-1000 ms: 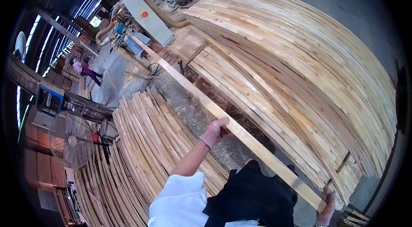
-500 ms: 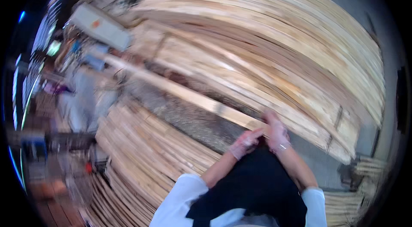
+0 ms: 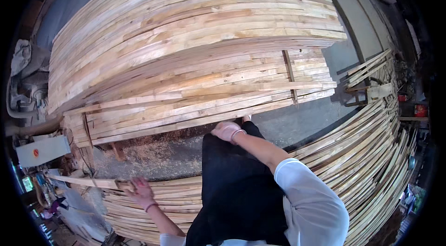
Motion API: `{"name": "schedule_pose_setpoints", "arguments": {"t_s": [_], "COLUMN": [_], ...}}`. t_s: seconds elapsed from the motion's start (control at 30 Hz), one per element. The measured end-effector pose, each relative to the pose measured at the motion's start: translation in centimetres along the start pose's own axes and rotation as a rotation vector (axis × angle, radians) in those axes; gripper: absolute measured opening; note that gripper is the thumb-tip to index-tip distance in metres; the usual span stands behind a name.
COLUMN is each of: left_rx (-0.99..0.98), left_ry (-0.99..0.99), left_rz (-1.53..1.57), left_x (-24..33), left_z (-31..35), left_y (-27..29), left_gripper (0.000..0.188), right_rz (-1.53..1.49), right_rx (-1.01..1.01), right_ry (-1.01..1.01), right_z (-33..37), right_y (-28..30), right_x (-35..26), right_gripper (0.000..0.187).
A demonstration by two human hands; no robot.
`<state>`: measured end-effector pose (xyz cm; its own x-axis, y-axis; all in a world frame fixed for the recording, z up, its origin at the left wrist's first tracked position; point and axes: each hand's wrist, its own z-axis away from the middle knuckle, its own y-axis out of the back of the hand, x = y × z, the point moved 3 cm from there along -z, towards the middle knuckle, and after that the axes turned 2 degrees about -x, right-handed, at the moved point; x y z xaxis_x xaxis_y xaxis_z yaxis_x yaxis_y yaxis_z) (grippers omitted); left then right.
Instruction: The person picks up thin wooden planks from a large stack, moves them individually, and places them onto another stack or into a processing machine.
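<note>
My left hand [image 3: 141,193] is stretched out to the lower left, its fingers spread and holding nothing. Just beyond its fingertips is the near end of a pale wooden plank [image 3: 83,182] that runs away to the left. My right hand [image 3: 225,132] hangs loosely in front of my dark apron [image 3: 241,185], with nothing visible in it. Thin, see-through gloves seem to cover both hands. Close ahead of the right hand is the front edge of a low stack of wooden strips [image 3: 204,97].
A higher stack of strips [image 3: 200,18] rises behind the low one. Loose strips [image 3: 344,153] lie in a wide pile along the right and behind me. Sawdust [image 3: 153,155] covers the floor at left, near a pale machine box [image 3: 44,150].
My hands, together on the long plank before, are now apart, the left toward the plank's end and the right by my apron. The view has turned to the right.
</note>
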<state>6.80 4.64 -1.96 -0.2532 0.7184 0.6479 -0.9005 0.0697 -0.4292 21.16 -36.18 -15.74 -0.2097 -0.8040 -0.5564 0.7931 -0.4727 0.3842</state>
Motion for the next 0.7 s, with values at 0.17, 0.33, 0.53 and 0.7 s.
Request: {"name": "schedule_pose_setpoints", "arguments": {"t_s": [0.17, 0.33, 0.53, 0.7], "left_rx": [-0.040, 0.011, 0.040, -0.023], "left_ry": [0.397, 0.670, 0.547, 0.618], "left_rz": [-0.345, -0.283, -0.367, -0.389], "left_x": [-10.8, -20.2, -19.2, -18.9], "left_z": [1.5, 8.7, 9.8, 7.7], "left_y": [7.6, 3.8, 1.5, 3.2], "left_gripper": [0.049, 0.040, 0.030, 0.022], "right_rz": [0.143, 0.766, 0.733, 0.950], "right_rx": [0.241, 0.206, 0.281, 0.091], "right_ry": [-0.594, -0.630, -0.502, -0.261], "right_z": [0.0, -3.9, -6.1, 0.9], "right_y": [11.6, 17.7, 16.6, 15.3], "right_x": [13.9, 26.8, 31.2, 23.7], "right_gripper": [0.037, 0.045, 0.017, 0.016]}}
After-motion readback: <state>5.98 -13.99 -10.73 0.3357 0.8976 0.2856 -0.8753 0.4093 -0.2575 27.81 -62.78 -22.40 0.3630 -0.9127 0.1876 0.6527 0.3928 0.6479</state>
